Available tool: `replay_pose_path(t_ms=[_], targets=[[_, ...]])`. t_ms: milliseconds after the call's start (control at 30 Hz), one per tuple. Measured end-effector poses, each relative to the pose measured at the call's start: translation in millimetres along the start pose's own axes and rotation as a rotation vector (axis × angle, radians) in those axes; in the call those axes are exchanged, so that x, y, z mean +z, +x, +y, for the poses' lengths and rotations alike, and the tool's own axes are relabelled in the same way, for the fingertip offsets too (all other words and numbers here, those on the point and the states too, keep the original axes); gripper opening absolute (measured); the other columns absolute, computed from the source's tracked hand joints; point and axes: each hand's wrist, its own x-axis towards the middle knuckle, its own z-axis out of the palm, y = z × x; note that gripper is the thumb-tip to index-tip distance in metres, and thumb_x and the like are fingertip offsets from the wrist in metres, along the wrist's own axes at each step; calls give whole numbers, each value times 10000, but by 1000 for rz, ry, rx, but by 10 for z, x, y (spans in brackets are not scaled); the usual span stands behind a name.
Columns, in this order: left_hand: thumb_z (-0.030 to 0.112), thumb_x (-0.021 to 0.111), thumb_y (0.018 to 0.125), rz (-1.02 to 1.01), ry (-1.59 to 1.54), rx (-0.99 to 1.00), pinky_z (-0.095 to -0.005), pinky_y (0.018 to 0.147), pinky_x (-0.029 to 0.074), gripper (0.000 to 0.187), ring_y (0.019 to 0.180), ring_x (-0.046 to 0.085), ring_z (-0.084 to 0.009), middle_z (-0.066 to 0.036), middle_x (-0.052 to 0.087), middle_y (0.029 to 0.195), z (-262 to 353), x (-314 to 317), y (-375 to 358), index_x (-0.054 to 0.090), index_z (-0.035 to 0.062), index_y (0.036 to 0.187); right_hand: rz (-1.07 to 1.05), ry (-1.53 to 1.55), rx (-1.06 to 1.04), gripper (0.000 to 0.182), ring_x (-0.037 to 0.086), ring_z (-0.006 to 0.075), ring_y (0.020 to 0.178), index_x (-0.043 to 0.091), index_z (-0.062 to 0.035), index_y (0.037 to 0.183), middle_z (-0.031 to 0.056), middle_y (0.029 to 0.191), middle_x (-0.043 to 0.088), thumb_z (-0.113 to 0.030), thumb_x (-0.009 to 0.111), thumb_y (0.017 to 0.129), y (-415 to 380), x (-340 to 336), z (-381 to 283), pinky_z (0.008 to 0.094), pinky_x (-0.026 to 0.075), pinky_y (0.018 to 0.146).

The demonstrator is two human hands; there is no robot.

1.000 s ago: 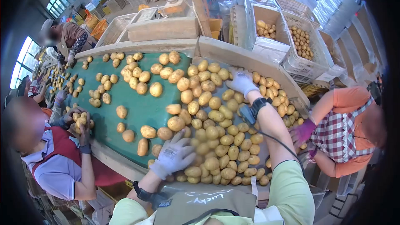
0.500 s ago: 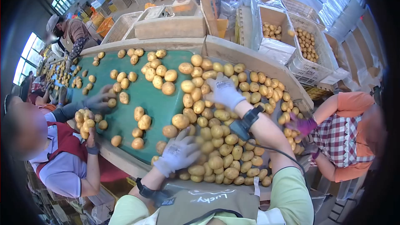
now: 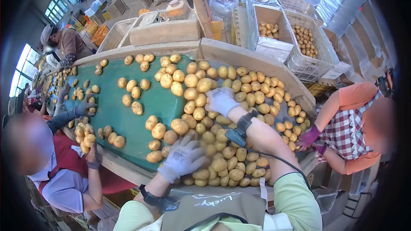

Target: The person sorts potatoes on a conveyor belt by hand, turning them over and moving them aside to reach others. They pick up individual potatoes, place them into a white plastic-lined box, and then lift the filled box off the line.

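My left hand (image 3: 183, 158), in a white glove, lies over potatoes at the near edge of the green belt (image 3: 109, 117), its fingers spread. Farther up and to the right, my right hand (image 3: 221, 101), also gloved in white, rests on the potato pile with its fingertips on or beside a large potato (image 3: 204, 85); whether the fingers grip anything is hidden. A dense heap of potatoes (image 3: 220, 164) fills the space between and below my hands. More potatoes (image 3: 158, 131) sit on the belt left of my left hand.
On the left, a co-worker in a red apron (image 3: 70, 156) holds several potatoes. A co-worker in a checked apron (image 3: 344, 134) has purple gloves at the right edge. Behind the wooden rim (image 3: 244, 51) stand crates of potatoes (image 3: 306, 65). Another person (image 3: 72, 42) bends at the far left.
Potatoes on the belt have moved toward the heap. My right hand has shifted slightly down and left. The left co-worker's far hand has moved away left, and the view has turned slightly.
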Motion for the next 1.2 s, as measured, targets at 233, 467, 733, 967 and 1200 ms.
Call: replay_pose_path(t_ms=[233, 467, 733, 967, 1200], targets=[[297, 730, 893, 64, -74, 43, -504, 993, 531, 291, 1297, 595, -373, -76, 721, 1131, -63, -65, -86, 771, 108, 1112, 497, -98, -472, 441, 708, 333, 883, 624, -143, 1219, 140, 944, 676, -423, 658, 881, -733, -390, 555, 504, 559, 764], [294, 729, 897, 39, -138, 81, -507, 999, 532, 300, 1282, 603, -371, -89, 719, 1144, -149, -64, 84, 765, 97, 1121, 571, 229, -52, 563, 673, 460, 1128, 553, -38, 1443, 279, 1272, 674, -293, 601, 943, 113, -817, 1066, 522, 554, 958], [238, 714, 915, 14, -154, 32, -493, 1028, 524, 286, 1276, 604, -369, -102, 715, 1122, -177, -152, 22, 739, 62, 1140, 137, 198, -85, 699, 632, 434, 1247, 535, -95, 1455, 286, 1388, 583, -383, 698, 840, 321, -412, 293, 519, 503, 1055], [237, 706, 922, -5, -154, 49, -492, 1019, 530, 282, 1242, 618, -369, -102, 722, 1120, -190, -268, 37, 739, 73, 1149, 69, 222, -179, 565, 628, 414, 1225, 613, -155, 1363, 241, 1328, 639, -393, 698, 858, 15, -264, 342, 518, 514, 1021], [250, 718, 913, 31, -156, 57, -489, 985, 548, 285, 1241, 629, -368, -101, 729, 1111, -207, -237, 130, 745, 82, 1141, 538, 405, -261, 464, 627, 405, 1185, 607, -162, 1339, 218, 1371, 569, -343, 681, 919, -311, 359, 668, 499, 548, 951]])
